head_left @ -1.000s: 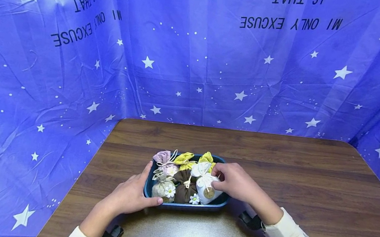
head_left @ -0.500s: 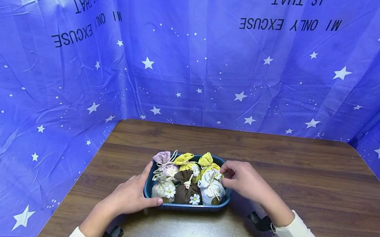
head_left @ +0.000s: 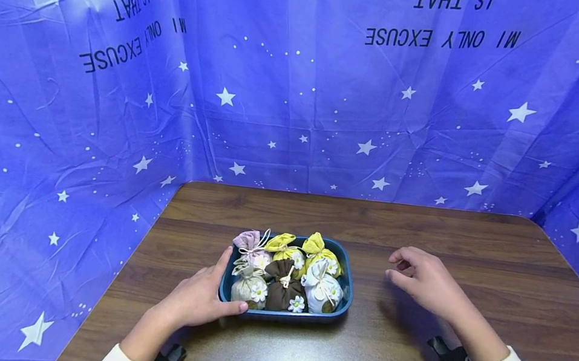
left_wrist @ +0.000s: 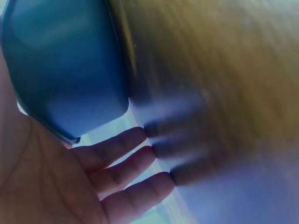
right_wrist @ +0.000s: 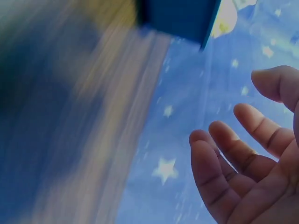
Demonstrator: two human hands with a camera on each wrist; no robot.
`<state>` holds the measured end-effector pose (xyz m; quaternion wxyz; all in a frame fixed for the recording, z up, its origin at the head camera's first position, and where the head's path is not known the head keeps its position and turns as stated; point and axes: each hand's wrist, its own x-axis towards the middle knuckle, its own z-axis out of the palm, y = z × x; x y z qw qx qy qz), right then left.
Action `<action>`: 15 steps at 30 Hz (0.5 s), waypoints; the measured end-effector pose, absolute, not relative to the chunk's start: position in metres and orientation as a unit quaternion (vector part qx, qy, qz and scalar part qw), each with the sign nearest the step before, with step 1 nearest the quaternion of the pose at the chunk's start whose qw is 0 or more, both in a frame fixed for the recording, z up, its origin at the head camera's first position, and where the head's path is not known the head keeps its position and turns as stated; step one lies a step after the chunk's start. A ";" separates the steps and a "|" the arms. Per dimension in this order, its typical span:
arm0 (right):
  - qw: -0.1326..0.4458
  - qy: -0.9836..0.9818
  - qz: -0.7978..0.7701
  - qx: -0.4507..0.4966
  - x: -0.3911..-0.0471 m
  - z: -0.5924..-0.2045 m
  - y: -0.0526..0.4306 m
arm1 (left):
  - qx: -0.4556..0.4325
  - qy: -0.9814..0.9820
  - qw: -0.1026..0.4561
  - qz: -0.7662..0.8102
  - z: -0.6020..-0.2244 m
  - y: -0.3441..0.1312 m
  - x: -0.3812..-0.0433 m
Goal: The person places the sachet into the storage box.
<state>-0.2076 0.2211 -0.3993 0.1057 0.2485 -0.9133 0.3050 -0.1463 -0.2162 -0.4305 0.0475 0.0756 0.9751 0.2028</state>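
Note:
A dark blue tray [head_left: 299,316] holds several small drawstring pouches in two rows. At the back are a pink pouch [head_left: 248,241], a yellow pouch [head_left: 280,242] and a second yellow pouch [head_left: 315,246]; in front are a beige pouch [head_left: 242,290], a brown pouch [head_left: 278,296] and a white pouch [head_left: 315,297]. White daisies decorate them. My left hand [head_left: 197,299] rests against the tray's left end, thumb at the front rim; three straight fingers [left_wrist: 135,191] show below the tray in the left wrist view. My right hand [head_left: 426,284] hangs right of the tray, holding nothing, fingers loosely bent.
The tray stands on a brown wood-grain table [head_left: 479,242] with rounded back corners. Blue cloth [head_left: 323,87] printed with stars and lettering hangs behind and at both sides. A black strap and camera [head_left: 445,351] sit at the right wrist, another camera [head_left: 169,360] at the left.
My right hand has let go of the white pouch, which now sits upright at the tray's front right, and has moved away to the right. The left hand stays in place.

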 end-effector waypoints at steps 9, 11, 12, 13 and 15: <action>0.193 -0.930 0.228 0.215 -0.197 -0.405 0.284 | 0.085 0.975 0.055 0.198 -0.428 -0.220 -0.150; 0.200 -0.936 0.206 0.205 -0.196 -0.407 0.294 | 0.085 0.975 0.056 0.200 -0.429 -0.222 -0.150; 0.205 -0.938 0.196 0.201 -0.195 -0.408 0.299 | 0.085 0.974 0.055 0.201 -0.429 -0.224 -0.150; 0.208 -0.939 0.189 0.200 -0.194 -0.409 0.303 | 0.090 0.974 0.051 0.204 -0.430 -0.226 -0.151; 0.212 -0.941 0.174 0.198 -0.194 -0.412 0.310 | 0.103 0.972 0.035 0.208 -0.431 -0.231 -0.151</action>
